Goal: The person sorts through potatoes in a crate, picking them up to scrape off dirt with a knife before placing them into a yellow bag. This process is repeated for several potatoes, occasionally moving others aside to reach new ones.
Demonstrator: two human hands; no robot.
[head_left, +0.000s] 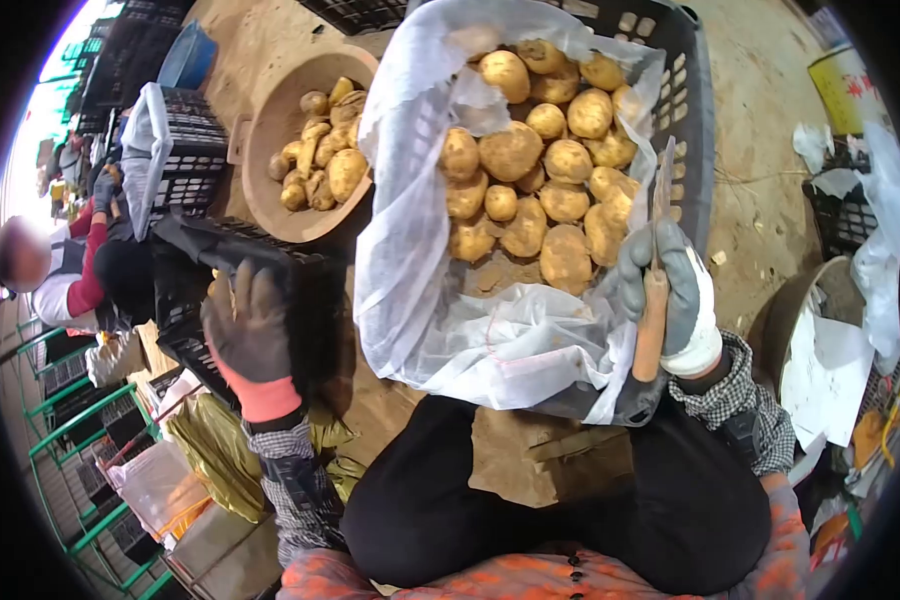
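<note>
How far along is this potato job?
Looks done: a small pile in the basin. In hand: the right hand grips a knife, the left hand touches a black crate. Seemingly to do: the lined bin is heaped with potatoes.

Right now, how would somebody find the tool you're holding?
Find the big black plastic crate lined with a white plastic bag and heaped with yellow-brown potatoes. At its right edge, the grey-gloved right hand grips a wooden-handled knife. It's the only long, thin thing beside those round potatoes.
</note>
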